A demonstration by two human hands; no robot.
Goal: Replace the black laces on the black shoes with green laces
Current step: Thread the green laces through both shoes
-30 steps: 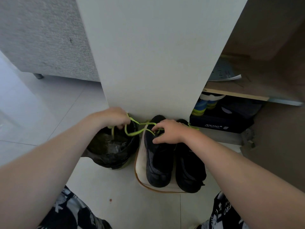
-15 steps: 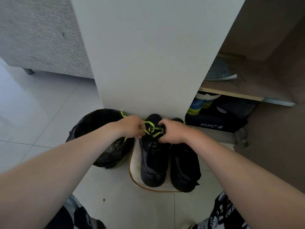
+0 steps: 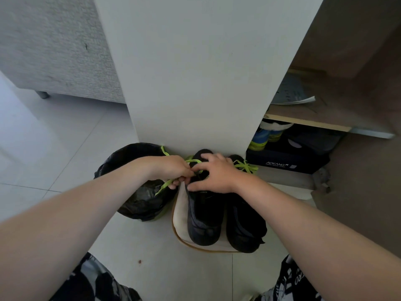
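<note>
The left hand (image 3: pixel 171 169) curls its fingers round the green lace (image 3: pixel 166 185) just left of the frame's centre and grips it close to where it leaves the shoe. A loose tail runs out below the fist, down and to the left, over the bin (image 3: pixel 138 203). The right hand (image 3: pixel 217 174) lies with its fingers spread across the collar and tongue of the black shoe (image 3: pixel 204 218), pressing on it rather than closing round it. Whether a fingertip also catches the lace underneath is hidden.

The lace is probably light, flat and limp, so it can be pulled but not pushed. A pinch near the tip should suit threading, and one close to the eyelet should suit drawing it tight. Its woven face ought to give bare fingers enough hold. The shoe looks soft-sided and light enough to slide, so the collar is a sensible place to steady it.

The lace is a bright yellow-green. The shoe is black with a greyer knit over the toe, which points toward the bottom of the frame. The second black shoe (image 3: pixel 245 224) stands against it on the right, with a tied green lace (image 3: pixel 246 167) at its upper end. Both shoes sit on a cream mat (image 3: pixel 180 205) with a brown edge. The bin, lined with a black bag, stands to the mat's left, a white panel (image 3: pixel 206 72) rises above, and a dark shoe box (image 3: pixel 286 161) is at right.
</note>
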